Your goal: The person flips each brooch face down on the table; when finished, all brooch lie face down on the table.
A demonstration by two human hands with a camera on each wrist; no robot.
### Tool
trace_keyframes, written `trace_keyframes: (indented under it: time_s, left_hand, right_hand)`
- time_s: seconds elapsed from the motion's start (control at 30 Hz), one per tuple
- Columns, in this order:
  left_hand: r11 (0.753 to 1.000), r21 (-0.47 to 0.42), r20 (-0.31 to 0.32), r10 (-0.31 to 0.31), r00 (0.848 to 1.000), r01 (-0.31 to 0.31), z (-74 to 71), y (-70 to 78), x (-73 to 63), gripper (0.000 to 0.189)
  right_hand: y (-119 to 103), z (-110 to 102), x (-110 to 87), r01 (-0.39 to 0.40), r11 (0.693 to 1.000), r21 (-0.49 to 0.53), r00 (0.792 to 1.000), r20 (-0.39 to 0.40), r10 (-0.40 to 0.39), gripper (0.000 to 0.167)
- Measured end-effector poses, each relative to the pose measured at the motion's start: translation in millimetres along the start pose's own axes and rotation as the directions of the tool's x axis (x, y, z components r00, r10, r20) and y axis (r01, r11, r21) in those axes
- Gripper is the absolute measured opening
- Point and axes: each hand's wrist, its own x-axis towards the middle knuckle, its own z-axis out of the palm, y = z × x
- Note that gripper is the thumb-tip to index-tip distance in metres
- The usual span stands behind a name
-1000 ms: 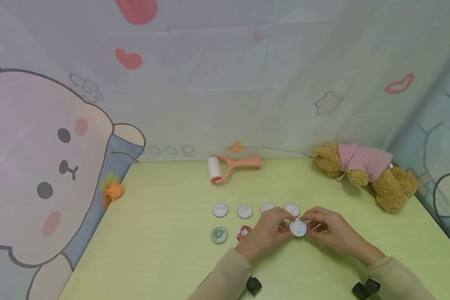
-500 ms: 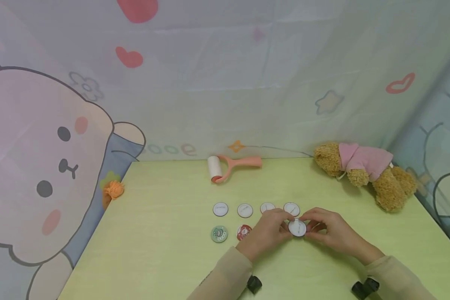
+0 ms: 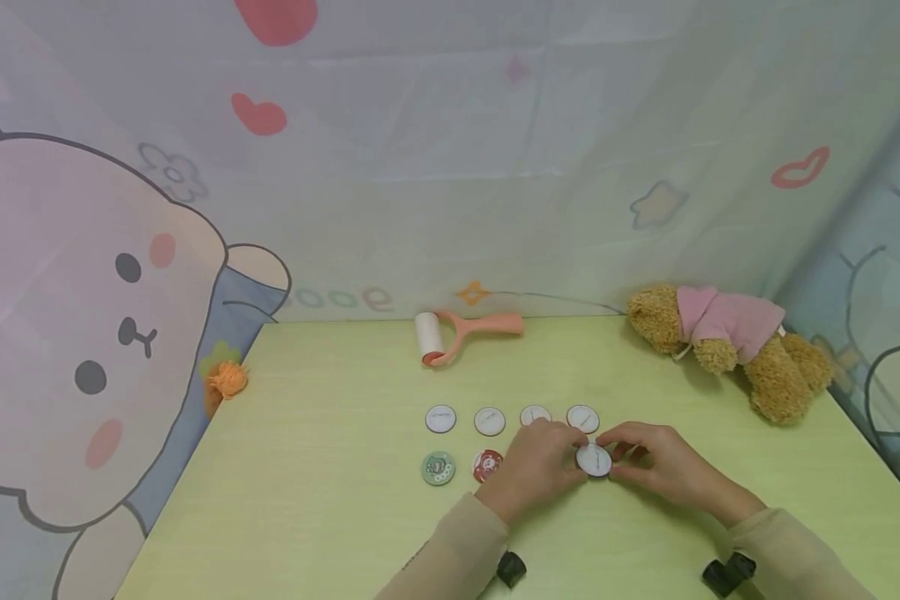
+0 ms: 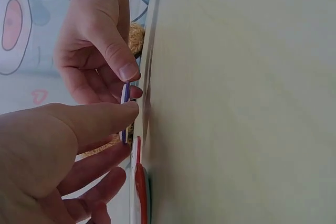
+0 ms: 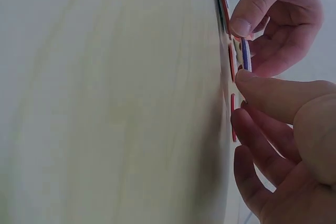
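A round button badge (image 3: 594, 460) is held white pin side up between both hands, just over the table. The left hand (image 3: 537, 462) pinches its left edge with thumb and fingers. On the opposite edge, the right hand (image 3: 658, 461) pinches with thumb and fingertips. Edge-on in the left wrist view, the badge (image 4: 125, 94) shows a blue rim. Several white-backed badges (image 3: 440, 418) lie in a row just behind the hands. A green badge (image 3: 438, 468) lies face up left of the left hand, beside a red badge (image 3: 487, 464) partly hidden by that hand.
An orange-handled lint roller (image 3: 468, 333) lies at the back of the table (image 3: 330, 500). A teddy bear (image 3: 727, 333) in a pink top lies at the back right. An orange yarn-like ball (image 3: 228, 379) sits at the left edge. Printed curtains (image 3: 450, 167) hang behind.
The held badge has come slightly lower and nearer the person, and its tilt has shifted a little. Both hands stay on it, with the left fingers slightly moved. The other things are unchanged.
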Motion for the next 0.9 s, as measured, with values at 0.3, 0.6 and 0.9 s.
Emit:
trace_keyframes:
  time_s: [0.3, 0.6, 0.9]
  left_hand:
    - [0.999, 0.047, 0.039, -0.026, 0.999, 0.024, -1.8, 2.9, 1.0, 0.028]
    - [0.996, 0.028, 0.059, -0.084, 0.995, 0.082, -1.1, 2.8, 0.9, 0.031]
    - [0.994, 0.027, 0.054, -0.111, 0.992, 0.109, -1.8, 4.6, 1.4, 0.033]
  right_hand:
    - [1.7, -0.1, 3.1, -0.040, 0.998, -0.041, 0.998, 0.052, 0.042, 0.038]
    - [4.4, 0.0, 6.7, -0.078, 0.994, -0.073, 0.992, 0.092, 0.084, 0.037]
    - [5.2, -0.1, 6.4, -0.060, 0.994, -0.090, 0.994, 0.082, 0.068, 0.038]
